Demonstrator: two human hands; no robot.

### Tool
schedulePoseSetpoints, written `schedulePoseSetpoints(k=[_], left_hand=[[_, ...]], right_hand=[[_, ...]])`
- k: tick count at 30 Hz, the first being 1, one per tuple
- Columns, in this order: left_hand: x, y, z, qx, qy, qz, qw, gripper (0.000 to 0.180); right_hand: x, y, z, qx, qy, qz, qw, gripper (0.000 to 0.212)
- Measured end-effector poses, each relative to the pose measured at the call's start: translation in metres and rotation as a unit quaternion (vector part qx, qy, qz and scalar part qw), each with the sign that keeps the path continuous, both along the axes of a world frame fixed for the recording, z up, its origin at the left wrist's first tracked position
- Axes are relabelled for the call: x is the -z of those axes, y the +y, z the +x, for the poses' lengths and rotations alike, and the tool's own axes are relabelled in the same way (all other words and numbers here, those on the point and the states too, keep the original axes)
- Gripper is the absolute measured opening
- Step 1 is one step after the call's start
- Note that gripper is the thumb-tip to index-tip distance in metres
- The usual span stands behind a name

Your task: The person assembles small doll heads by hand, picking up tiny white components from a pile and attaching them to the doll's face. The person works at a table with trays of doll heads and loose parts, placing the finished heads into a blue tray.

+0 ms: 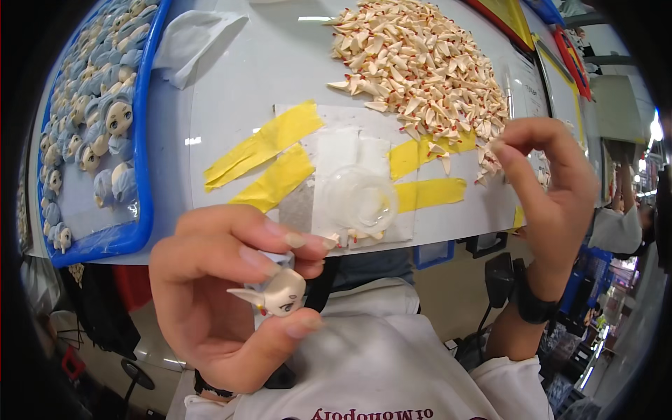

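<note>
My left hand [203,294] is closed around a small doll head [285,292], held between thumb and fingertips above the table's near edge. The head has a pale face with a painted eye, a bit of blue hair, and one pointed ear with a red mark on its side. Over on the right, my right hand [556,175] is raised with thumb and forefinger pinched together at the edge of a big pile of small pointed ear pieces [420,66], cream with red ends. Whatever sits between those fingertips is too small to make out.
At left, a blue tray [143,175] holds several blue-haired doll heads. A clear round dish [360,199] stands mid-table on a white sheet, with yellow tape strips [269,140] around it. Behind lies a white plastic bag [199,42]. A few ear pieces lie by the dish.
</note>
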State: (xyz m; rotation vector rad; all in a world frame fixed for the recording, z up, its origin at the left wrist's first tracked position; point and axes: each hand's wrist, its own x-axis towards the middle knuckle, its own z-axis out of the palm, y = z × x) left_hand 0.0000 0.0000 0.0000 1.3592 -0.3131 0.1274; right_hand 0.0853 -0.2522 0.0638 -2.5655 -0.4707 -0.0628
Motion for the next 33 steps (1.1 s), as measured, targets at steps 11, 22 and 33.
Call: schedulePoseSetpoints(k=[11, 22, 33], left_hand=[[0.0, 0.002, 0.001, 0.005, -0.012, 0.048, 0.999, 0.044], [0.006, -0.004, 0.003, 0.019, -0.072, 0.026, 0.997, 0.04], [-0.005, -0.01, -0.007, -0.062, 0.082, -0.064, 0.993, 0.045]], right_hand=[[0.01, -0.002, -0.028, 0.076, 0.112, 0.393, 0.91, 0.018], [0.009, 0.024, -0.023, -0.041, 0.031, 0.307, 0.95, 0.017], [0.003, 0.067, -0.023, -0.116, -0.137, 0.039, 0.983, 0.019]])
